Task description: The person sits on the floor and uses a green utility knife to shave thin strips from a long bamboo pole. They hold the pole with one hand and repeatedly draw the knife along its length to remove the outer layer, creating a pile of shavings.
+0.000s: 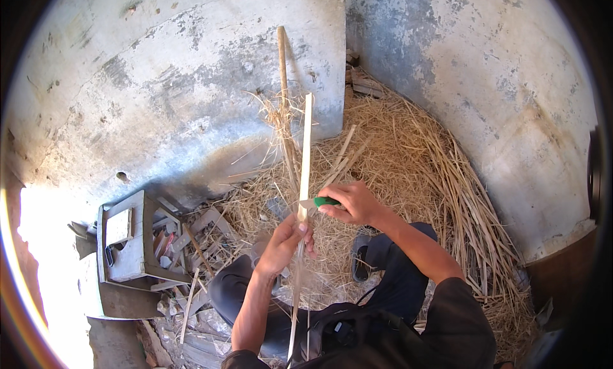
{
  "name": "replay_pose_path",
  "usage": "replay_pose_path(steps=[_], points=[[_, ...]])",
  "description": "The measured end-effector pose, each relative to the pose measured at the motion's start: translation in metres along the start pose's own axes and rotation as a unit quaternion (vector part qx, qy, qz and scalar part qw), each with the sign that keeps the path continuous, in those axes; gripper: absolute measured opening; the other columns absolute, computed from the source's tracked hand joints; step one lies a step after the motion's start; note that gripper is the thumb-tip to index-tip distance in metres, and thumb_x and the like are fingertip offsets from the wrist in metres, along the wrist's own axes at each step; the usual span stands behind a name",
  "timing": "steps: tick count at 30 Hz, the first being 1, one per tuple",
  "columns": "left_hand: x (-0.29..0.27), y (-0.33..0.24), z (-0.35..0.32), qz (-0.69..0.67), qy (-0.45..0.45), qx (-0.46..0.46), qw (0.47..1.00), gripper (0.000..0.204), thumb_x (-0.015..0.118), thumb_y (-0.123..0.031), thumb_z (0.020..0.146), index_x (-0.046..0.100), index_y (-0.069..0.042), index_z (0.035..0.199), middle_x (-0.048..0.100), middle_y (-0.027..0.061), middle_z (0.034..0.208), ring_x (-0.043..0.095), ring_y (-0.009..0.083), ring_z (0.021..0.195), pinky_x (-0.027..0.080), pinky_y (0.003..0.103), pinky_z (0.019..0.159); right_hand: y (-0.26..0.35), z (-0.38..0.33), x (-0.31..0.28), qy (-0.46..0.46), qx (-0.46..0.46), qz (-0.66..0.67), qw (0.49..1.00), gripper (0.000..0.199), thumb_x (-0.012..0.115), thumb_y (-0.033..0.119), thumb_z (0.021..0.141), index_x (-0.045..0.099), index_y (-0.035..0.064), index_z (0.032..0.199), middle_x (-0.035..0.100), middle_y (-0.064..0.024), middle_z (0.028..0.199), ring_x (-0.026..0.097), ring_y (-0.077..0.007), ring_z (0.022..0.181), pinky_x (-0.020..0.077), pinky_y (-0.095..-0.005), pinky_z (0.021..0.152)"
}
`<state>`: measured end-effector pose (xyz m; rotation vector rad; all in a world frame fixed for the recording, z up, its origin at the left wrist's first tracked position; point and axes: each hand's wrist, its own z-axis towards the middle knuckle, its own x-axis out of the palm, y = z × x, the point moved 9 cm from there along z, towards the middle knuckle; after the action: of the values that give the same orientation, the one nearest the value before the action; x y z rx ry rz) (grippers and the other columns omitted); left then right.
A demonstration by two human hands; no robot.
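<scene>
A long pale split cane strip [305,164] stands near-upright, a green-handled knife [322,202] blade against it.

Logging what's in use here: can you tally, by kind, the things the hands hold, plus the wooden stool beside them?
Pale cane strip, in left hand: 1
Green-handled knife, in right hand: 1
Wooden stool: 1
Total: 3

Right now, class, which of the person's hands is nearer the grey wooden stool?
Left. The left hand grips the pale cane strip, closer to the stool; the right hand holds a green-handled knife farther away.
</scene>
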<state>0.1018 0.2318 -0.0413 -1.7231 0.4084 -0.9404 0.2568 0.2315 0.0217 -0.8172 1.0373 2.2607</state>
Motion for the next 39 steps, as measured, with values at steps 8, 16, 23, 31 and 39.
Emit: replay_pose_path(steps=[8,16,23,31,39], points=[[0.003,-0.002,-0.004,-0.063,-0.009,-0.022,0.998,0.024,0.051,-0.027,0.112,0.05,-0.008,0.126,0.046,-0.0025,0.084,0.048,0.0084,0.07,0.039,0.023,0.054,0.003,-0.001,0.007,-0.014,-0.03,-0.027,0.999,0.033,0.073,0.038,0.098,0.074,0.0045,0.1,0.076,-0.0087,0.09,0.072,-0.0231,0.064,0.0559,-0.0345,0.055],[0.0,-0.003,-0.003,0.007,-0.032,0.0,0.999,0.023,0.051,-0.029,0.113,0.05,-0.008,0.121,0.043,-0.0038,0.082,0.043,0.0058,0.068,0.036,0.021,0.054,0.01,0.0,0.005,-0.032,-0.049,-0.063,0.996,0.033,0.074,0.039,0.096,0.077,0.0059,0.1,0.077,-0.0072,0.089,0.072,-0.0221,0.062,0.0555,-0.0336,0.053],[-0.004,-0.003,-0.003,0.044,-0.067,0.008,0.997,0.021,0.05,-0.027,0.113,0.048,-0.007,0.119,0.043,-0.0031,0.079,0.042,0.0058,0.066,0.037,0.022,0.053,0.012,0.001,0.003,-0.045,-0.045,-0.111,0.992,0.034,0.074,0.043,0.096,0.078,0.0089,0.1,0.077,-0.0048,0.085,0.071,-0.0199,0.061,0.0553,-0.0322,0.052],[-0.005,-0.004,-0.004,0.05,-0.073,0.004,0.996,0.018,0.05,-0.025,0.113,0.047,-0.008,0.113,0.044,-0.0033,0.08,0.042,0.0059,0.066,0.036,0.023,0.054,0.005,0.004,-0.007,-0.065,-0.035,-0.124,0.99,0.036,0.07,0.044,0.099,0.077,0.0089,0.101,0.076,-0.0054,0.083,0.069,-0.0165,0.059,0.0544,-0.031,0.051],[0.015,0.024,-0.011,0.037,0.001,-0.073,0.997,0.017,0.054,-0.023,0.111,0.047,-0.008,0.113,0.045,-0.0041,0.082,0.042,0.0058,0.07,0.036,0.024,0.06,-0.086,-0.005,-0.089,-0.206,0.074,-0.148,0.964,0.037,0.056,0.04,0.108,0.075,0.0087,0.109,0.072,-0.0065,0.076,0.057,-0.0116,0.047,0.0432,-0.0279,0.038]])
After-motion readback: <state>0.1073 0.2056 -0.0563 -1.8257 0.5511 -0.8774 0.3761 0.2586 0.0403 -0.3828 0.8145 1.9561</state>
